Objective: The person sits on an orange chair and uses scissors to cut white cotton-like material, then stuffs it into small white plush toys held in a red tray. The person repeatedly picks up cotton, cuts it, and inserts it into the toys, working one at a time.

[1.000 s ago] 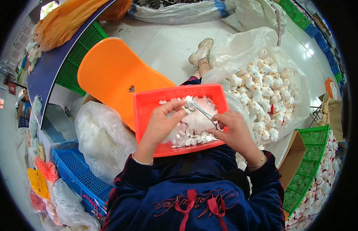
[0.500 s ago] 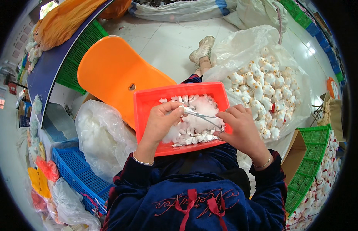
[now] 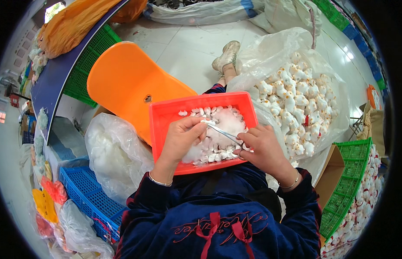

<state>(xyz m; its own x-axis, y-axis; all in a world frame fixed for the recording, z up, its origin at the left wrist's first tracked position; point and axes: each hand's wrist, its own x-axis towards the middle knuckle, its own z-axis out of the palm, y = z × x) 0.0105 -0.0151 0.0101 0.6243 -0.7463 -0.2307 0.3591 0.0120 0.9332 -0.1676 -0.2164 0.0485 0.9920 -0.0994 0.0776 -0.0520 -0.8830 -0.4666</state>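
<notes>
Over a red plastic tray [image 3: 155,125] on my lap, my left hand [image 3: 181,139] pinches a small white plush piece [image 3: 206,122], mostly hidden by the fingers. My right hand [image 3: 265,147] holds metal forceps [image 3: 224,133] by their ring handles. Their tips meet the white piece at my left fingertips. In the tray lies a clump of loose white stuffing [image 3: 230,121]. Several small white pieces [image 3: 216,156] lie around it, with a row along the near side.
An orange chair [image 3: 127,82] stands beyond the tray to the left. A clear bag of stuffing [image 3: 112,146] sits left of my lap, near a blue crate [image 3: 90,190]. On the right are a big bag of white plush figures [image 3: 291,101] and a green crate [image 3: 345,185].
My right hand has shifted slightly left and down, and the forceps slope more steeply, their rings closer together. My left hand still pinches the white piece and has hardly moved.
</notes>
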